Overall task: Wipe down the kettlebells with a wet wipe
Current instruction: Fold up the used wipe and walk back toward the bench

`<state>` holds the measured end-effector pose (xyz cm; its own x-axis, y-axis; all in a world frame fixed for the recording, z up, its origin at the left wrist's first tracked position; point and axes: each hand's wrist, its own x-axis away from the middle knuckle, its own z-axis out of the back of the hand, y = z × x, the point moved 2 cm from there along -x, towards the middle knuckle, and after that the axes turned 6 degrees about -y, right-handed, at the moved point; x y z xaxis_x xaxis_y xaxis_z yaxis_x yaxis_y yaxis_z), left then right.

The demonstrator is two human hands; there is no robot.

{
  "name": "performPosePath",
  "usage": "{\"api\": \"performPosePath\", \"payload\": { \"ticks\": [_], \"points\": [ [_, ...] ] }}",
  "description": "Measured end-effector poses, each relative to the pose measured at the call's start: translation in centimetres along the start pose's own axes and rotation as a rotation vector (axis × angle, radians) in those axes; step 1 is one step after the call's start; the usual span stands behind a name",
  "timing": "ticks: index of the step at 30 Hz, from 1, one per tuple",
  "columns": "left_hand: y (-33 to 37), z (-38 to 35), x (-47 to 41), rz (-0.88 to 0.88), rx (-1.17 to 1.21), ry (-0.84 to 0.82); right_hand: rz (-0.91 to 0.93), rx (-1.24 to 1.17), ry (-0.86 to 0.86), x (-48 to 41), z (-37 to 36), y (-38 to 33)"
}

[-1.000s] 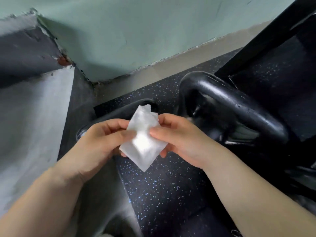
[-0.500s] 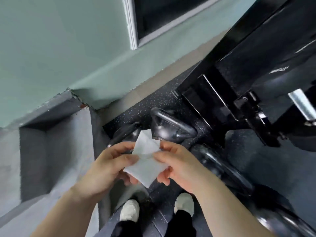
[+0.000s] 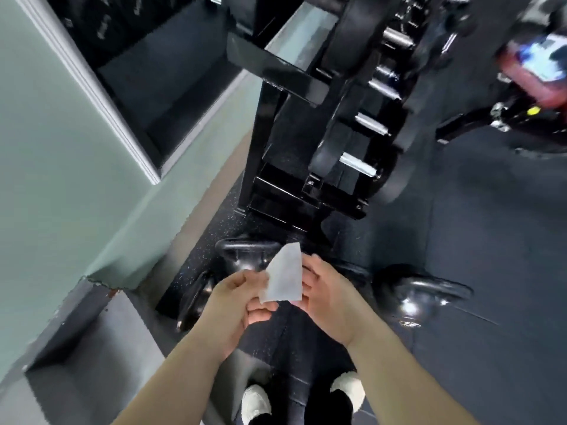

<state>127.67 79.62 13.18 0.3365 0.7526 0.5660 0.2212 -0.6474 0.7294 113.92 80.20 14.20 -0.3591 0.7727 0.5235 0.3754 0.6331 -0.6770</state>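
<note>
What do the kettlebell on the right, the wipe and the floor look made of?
Kettlebell on the right: probably cast metal under a glossy black coating, given the sharp bright highlights on handle and body. Wet wipe: thin white nonwoven sheet, faintly translucent, folded flat. Floor: likely rubber matting, matte dark, blue-speckled near the wall.

White wipe (image 3: 283, 279), glossy blk kettlebells (image 3: 245, 256), blk rack (image 3: 276, 167) w/ silver bars (image 3: 357, 164), dk grey floor (image 3: 199, 256) w/ blue-white specks, pale green wall (image 3: 61, 148), beige skirting strip (image 3: 211, 191), grey ledge (image 3: 101, 348), white shoes (image 3: 256, 403)

Gym, black dumbbell rack (image 3: 262, 148), kettlebells (image 3: 245, 259) on speckled rubber floor (image 3: 491, 256), pale green wall (image 3: 61, 148)
</note>
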Motion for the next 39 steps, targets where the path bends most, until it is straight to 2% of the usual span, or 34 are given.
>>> {"api": "performPosePath", "payload": {
  "ticks": [3, 6, 8, 13, 19, 24, 29, 33, 36, 39],
  "points": [
    [0.2, -4.0, -0.2, -0.09, -0.199, 0.019, 0.063, 0.051, 0.065, 3.4, 1.7, 0.5],
    [-0.6, -8.8, -0.4, -0.125, -0.348, -0.016, 0.128, 0.147, 0.254, 6.7, 3.8, 0.8],
    [-1.9, -12.2, -0.5, -0.084, -0.42, -0.092, 0.178, 0.123, 0.411, 9.4, 6.0, 0.5],
    [-6.6, -21.8, -0.7, 0.026, -0.66, -0.323, 0.21, 0.129, 0.652, 18.2, 13.0, 0.5],
    [-13.0, -36.7, 1.1, 0.083, -0.833, -0.625, 0.204, 0.126, 0.674, 30.8, 22.6, 1.4],
    [-18.9, -47.7, 2.6, 0.261, -0.67, -0.846, 0.406, -0.108, 0.689, 41.3, 30.5, 1.0],
    [-21.9, -55.3, 2.2, 0.328, -0.562, -0.836, 0.498, -0.378, 0.674, 46.1, 37.3, -0.2],
    [-22.9, -60.1, -0.7, 0.275, -0.498, -0.769, 0.498, -0.502, 0.706, 47.0, 42.2, -1.9],
    [-23.6, -64.4, -3.7, 0.145, -0.521, -0.666, 0.49, -0.439, 0.739, 46.8, 45.2, -4.4],
    [-24.6, -70.2, -7.3, 0.106, -0.547, -0.615, 0.478, -0.242, 0.911, 47.1, 50.2, -8.2]
  ]
}}
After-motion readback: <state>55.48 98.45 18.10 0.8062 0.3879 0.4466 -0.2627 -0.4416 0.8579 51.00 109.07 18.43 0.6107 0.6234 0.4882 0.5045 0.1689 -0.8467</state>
